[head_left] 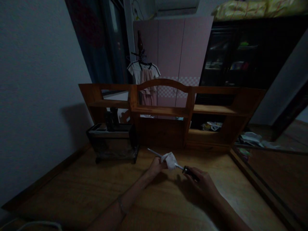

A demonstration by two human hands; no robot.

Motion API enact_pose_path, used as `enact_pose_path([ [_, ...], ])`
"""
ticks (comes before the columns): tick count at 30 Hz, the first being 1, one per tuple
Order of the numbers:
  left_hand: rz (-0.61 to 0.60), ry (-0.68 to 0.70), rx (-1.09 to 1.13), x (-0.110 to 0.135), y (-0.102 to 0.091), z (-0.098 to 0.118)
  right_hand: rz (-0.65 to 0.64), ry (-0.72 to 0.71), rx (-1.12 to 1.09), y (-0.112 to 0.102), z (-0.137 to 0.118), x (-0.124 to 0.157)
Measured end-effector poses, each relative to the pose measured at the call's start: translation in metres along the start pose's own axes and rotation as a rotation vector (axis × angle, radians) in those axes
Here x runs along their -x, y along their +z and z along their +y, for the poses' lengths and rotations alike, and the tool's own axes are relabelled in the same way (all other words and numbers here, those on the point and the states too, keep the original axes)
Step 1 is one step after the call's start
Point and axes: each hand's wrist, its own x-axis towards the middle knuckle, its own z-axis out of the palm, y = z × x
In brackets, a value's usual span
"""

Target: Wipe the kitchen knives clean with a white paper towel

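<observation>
A long-shafted tool that looks like a screwdriver (190,173) is held slanting above the wooden surface, its metal tip pointing up and left. My right hand (201,181) is closed around its dark handle. Partway along the shaft, my left hand (157,165) pinches a white tissue (170,160) that wraps around the metal. Bare shaft shows on both sides of the tissue. The fingertips of my left hand are partly hidden behind it.
A wooden shelf unit (161,111) stands across the back of the wooden surface (115,199). To the left is a dark glass-sided tank (115,146). A raised wooden edge (255,183) runs along the right. A white cable (40,223) lies at bottom left.
</observation>
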Motion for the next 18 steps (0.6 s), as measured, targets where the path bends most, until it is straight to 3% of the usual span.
enact_pose_path([
  [12,0.048,0.016,-0.022,0.008,-0.013,-0.015,-0.025,-0.03,0.201,0.005,0.002,-0.001],
  [18,0.051,-0.012,0.06,0.014,-0.009,-0.011,-0.009,0.022,0.244,-0.001,-0.019,0.01],
])
